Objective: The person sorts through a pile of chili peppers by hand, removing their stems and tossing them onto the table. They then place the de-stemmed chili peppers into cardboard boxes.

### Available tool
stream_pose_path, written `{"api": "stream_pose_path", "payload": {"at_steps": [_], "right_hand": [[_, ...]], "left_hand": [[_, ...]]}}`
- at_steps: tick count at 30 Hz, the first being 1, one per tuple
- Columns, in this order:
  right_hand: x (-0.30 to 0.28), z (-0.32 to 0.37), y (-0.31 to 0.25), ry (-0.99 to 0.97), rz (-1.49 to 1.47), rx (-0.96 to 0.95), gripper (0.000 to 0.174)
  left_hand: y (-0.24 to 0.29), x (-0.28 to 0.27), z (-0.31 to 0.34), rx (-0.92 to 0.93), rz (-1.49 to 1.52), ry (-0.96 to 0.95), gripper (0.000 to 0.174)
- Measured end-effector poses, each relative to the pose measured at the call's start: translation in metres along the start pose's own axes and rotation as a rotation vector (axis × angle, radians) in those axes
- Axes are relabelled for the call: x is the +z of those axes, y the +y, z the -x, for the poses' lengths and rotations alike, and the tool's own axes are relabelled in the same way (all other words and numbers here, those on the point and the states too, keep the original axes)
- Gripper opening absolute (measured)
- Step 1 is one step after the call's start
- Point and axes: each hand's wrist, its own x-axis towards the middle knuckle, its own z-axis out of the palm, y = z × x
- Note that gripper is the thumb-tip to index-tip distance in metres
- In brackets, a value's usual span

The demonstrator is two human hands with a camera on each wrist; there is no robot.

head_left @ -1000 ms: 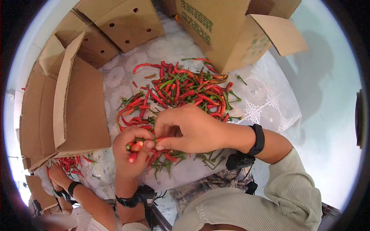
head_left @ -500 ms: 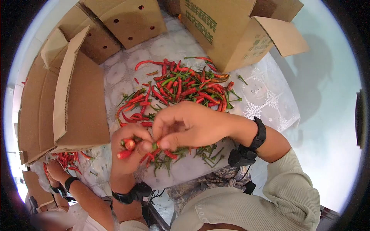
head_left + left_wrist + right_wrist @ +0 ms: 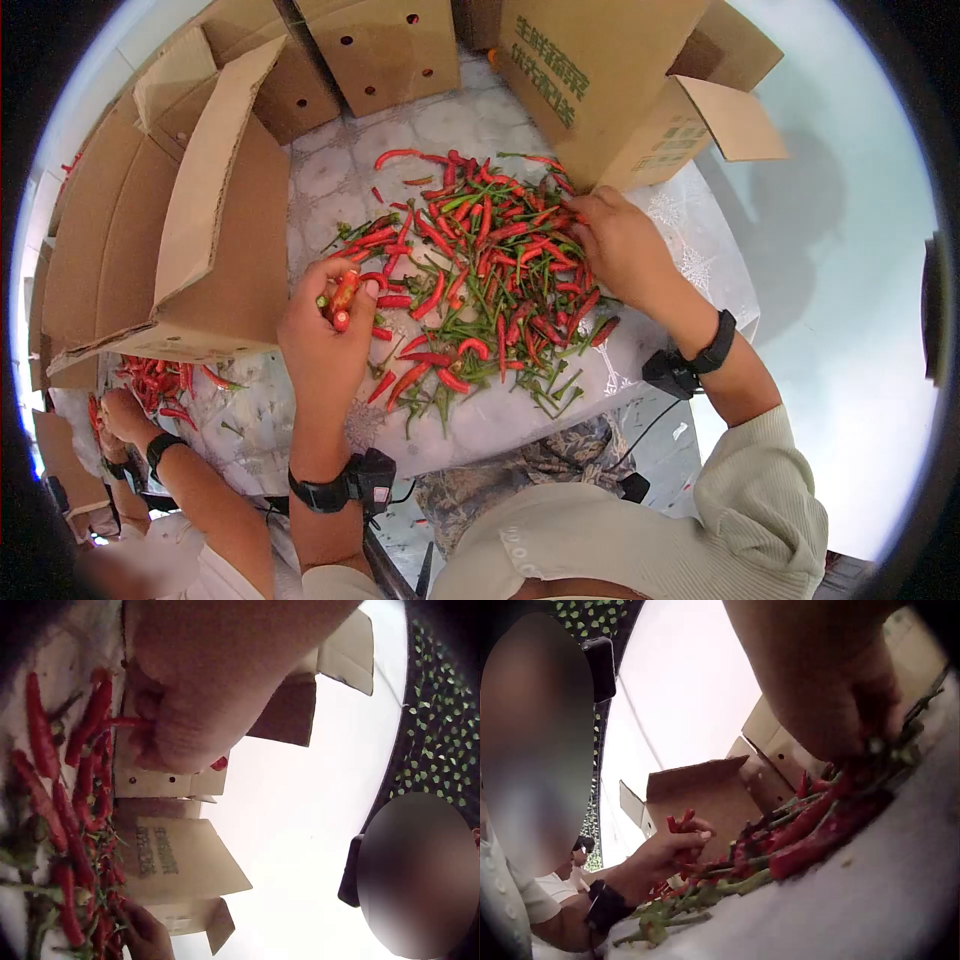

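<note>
My left hand (image 3: 322, 345) holds several red chili peppers (image 3: 344, 294) in its curled fingers, above the left side of the table. Their cut-looking ends show beside the thumb. My right hand (image 3: 628, 248) reaches into the right edge of a spread pile of red chili peppers (image 3: 486, 218), many with green stems. In the right wrist view its fingers are bent down among peppers and stems (image 3: 900, 754); I cannot tell whether they grip one. Loose green stems (image 3: 545, 395) lie at the pile's near edge.
An open cardboard box (image 3: 225, 250) stands at the left, and a printed carton (image 3: 590, 90) behind the pile at the right. Another carton (image 3: 385, 60) stands at the back. At lower left, another person's hand (image 3: 125, 415) is by more red peppers (image 3: 155, 380).
My hands were together at a pepper; they have since parted. The right hand has moved away and right to the pile's edge, while the left still holds its peppers.
</note>
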Motion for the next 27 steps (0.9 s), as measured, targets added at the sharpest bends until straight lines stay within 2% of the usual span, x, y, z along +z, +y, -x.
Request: {"api": "stream_pose_path", "payload": {"at_steps": [3,6,9,12,15,19,24,27], "right_hand": [[0.013,-0.008,-0.019,0.004,-0.048,-0.028,0.015],[0.023,-0.022,-0.04,0.04,-0.161,-0.24,0.018],[0.013,-0.039,-0.057,0.095,0.018,-0.179,0.019],[0.016,-0.07,-0.044,0.107,0.478,-0.079,0.02],[0.027,-0.09,-0.022,-0.063,0.757,-0.05,0.02],[0.032,-0.1,-0.022,-0.25,0.767,-0.033,0.015],[-0.001,-0.095,-0.048,-0.632,0.84,-0.008,0.019],[0.012,-0.077,-0.038,-0.598,0.689,0.007,0.024]], "left_hand": [[-0.004,-0.001,0.001,0.005,0.013,0.001,0.019],[-0.002,-0.001,0.001,-0.024,0.046,-0.023,0.019],[-0.004,0.001,0.002,0.007,0.079,0.011,0.021],[-0.004,0.0,0.003,0.041,0.068,0.043,0.022],[-0.005,0.002,0.002,0.055,0.072,0.067,0.022],[-0.007,0.001,0.001,0.08,0.088,0.065,0.021],[-0.002,-0.004,0.002,0.067,0.092,0.048,0.02],[-0.001,-0.003,0.003,0.067,0.088,0.047,0.017]]}}
